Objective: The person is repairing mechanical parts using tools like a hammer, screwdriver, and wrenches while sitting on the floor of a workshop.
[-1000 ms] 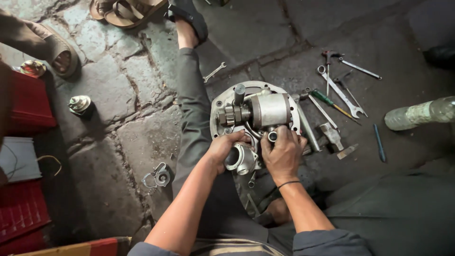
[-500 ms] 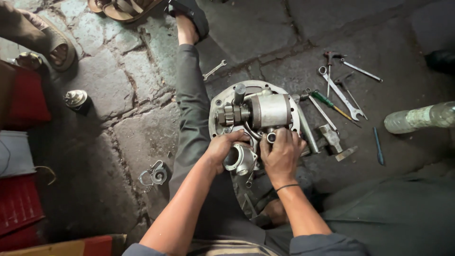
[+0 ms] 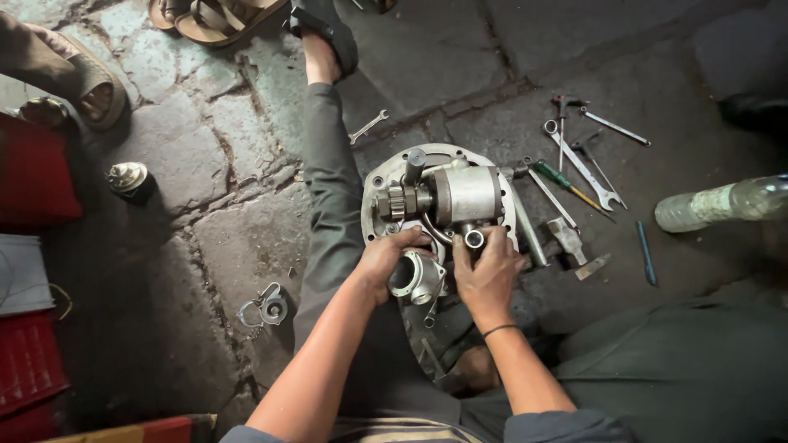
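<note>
On round cover plate point(image 3: 386, 176): left hand point(image 3: 386, 261) clasps metal ring fitting point(image 3: 417, 277) (greasy); right hand point(image 3: 486, 271) pinches tube point(image 3: 474, 239).

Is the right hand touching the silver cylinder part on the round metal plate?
Touching. In the head view, the right hand has its fingertips on the short pipe under the silver cylinder, with no gap visible between them.

We look down on a floor of grey stone slabs point(image 3: 189, 164), cracked and split by dark joints. Left of those slabs we see red crates point(image 3: 29, 176), one above another along the frame edge. Right of the slabs the ground turns to darker, smoother paving point(image 3: 657, 74), with dim, even light over it. Beyond the slabs, toward the top edge, we see brown sandals point(image 3: 205, 20).
</note>
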